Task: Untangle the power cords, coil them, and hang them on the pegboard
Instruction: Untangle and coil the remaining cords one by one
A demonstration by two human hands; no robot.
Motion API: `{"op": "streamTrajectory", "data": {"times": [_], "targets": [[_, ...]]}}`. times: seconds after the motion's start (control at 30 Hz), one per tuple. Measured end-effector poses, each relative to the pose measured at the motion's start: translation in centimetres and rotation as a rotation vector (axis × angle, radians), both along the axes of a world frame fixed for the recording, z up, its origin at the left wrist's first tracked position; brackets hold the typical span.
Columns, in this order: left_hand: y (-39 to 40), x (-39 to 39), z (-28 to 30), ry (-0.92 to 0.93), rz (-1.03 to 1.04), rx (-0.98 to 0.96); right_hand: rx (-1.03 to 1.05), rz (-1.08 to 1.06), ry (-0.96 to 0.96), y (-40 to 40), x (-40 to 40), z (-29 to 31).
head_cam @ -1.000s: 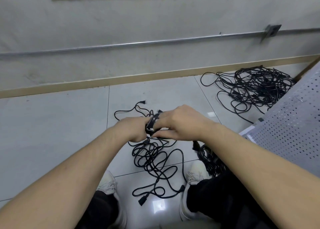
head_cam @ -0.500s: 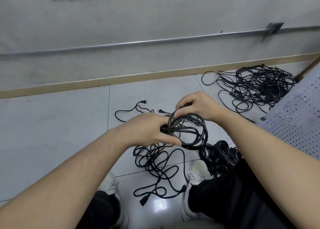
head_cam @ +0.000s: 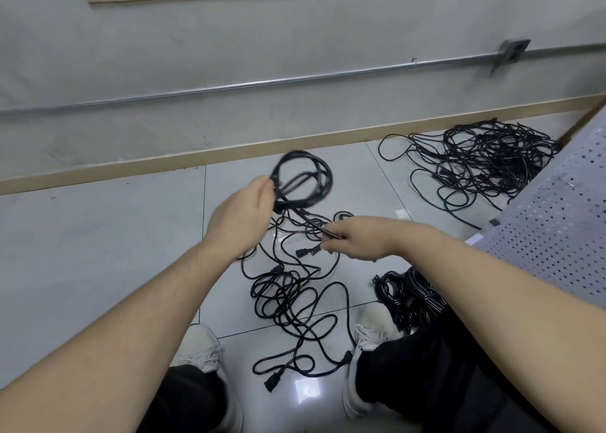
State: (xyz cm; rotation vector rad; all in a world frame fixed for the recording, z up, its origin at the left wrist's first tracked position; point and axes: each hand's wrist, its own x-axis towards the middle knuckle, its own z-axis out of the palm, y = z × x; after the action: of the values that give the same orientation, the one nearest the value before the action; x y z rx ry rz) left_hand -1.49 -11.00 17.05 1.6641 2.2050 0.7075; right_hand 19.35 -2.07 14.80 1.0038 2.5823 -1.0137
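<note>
My left hand (head_cam: pixel 241 216) grips a coil of black power cord (head_cam: pixel 305 178), held up above the floor tiles. From the coil a loose tail runs down and right to my right hand (head_cam: pixel 355 239), which pinches it between the fingertips. Under both hands a loose tangle of black cords (head_cam: pixel 288 298) lies on the tiles between my shoes. A bigger tangled heap of cords (head_cam: pixel 485 167) sits at the far right by the wall. The white pegboard (head_cam: pixel 554 236) slants in at the right edge.
A bundle of coiled cords (head_cam: pixel 410 296) lies beside my right knee. My white shoes (head_cam: pixel 201 350) flank the loose tangle. A metal conduit (head_cam: pixel 262 83) runs along the grey wall, above a wooden baseboard (head_cam: pixel 164 163).
My left hand raised the coil up and away. My right hand left the coil's top, dropped lower right, and now pinches the cord's tail.
</note>
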Motion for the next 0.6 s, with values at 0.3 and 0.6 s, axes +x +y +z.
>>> {"op": "streamTrajectory", "data": {"times": [0.3, 0.6], "targets": [[1.0, -0.9, -1.1, 0.242, 0.176, -0.134, 0.55, 0.312, 0.187, -3.8, -1.8, 2.9], [-0.2, 2.8, 0.7, 0.335, -0.146, -0.264, 0.4, -0.159, 0.54, -0.8, -1.1, 2.7]]}}
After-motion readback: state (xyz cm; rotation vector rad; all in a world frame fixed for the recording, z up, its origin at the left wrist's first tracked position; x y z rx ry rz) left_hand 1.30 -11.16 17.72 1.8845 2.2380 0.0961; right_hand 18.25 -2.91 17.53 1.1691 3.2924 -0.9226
